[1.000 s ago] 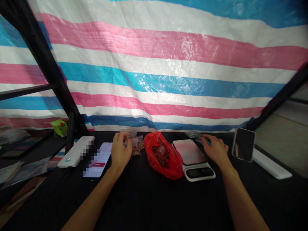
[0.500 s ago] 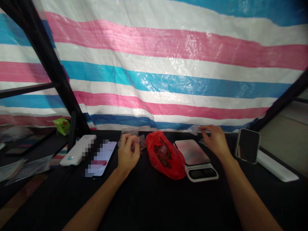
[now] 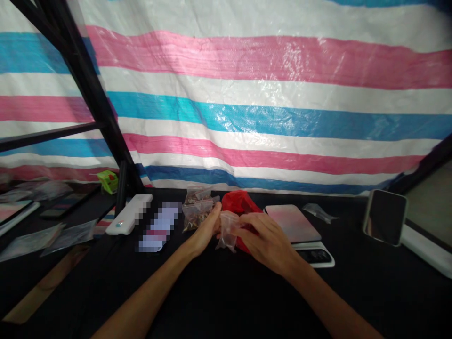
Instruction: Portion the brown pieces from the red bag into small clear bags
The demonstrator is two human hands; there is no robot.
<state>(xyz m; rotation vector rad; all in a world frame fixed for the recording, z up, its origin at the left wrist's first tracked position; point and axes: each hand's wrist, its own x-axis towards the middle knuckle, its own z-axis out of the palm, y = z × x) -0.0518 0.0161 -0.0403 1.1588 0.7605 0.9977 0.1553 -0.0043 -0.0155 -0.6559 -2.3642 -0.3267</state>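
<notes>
The small clear bag (image 3: 227, 231) is thin and limp, and I hold it only by its edges, so the likeliest trouble is that it slips from my fingertips or that its mouth stays stuck flat under my pinch. It hangs just above the worktop (image 3: 226, 301), right in front of the red bag (image 3: 237, 202). That bag lies open towards me, so a careless tug with my right hand (image 3: 264, 241) could drag it or tip out what is in it. The filled bags (image 3: 197, 213) lie just beyond my left hand (image 3: 206, 227), where a sideways nudge of my knuckles would push them towards the phone (image 3: 158, 226). My right forearm passes close by the front corner of the scale (image 3: 293, 223) and could knock it.

Both my arms reach forward and angle inward, so my hands meet in the middle of the worktop. My left hand is turned thumb-up, and its thumb and fingers are closed on the left edge of the small clear bag. My right hand lies palm-down with its fingers curled over, the tips pressed onto the right side of the bag. Neither hand has hold of anything else. The bag looks empty, though it is too blurred for me to be sure.
</notes>
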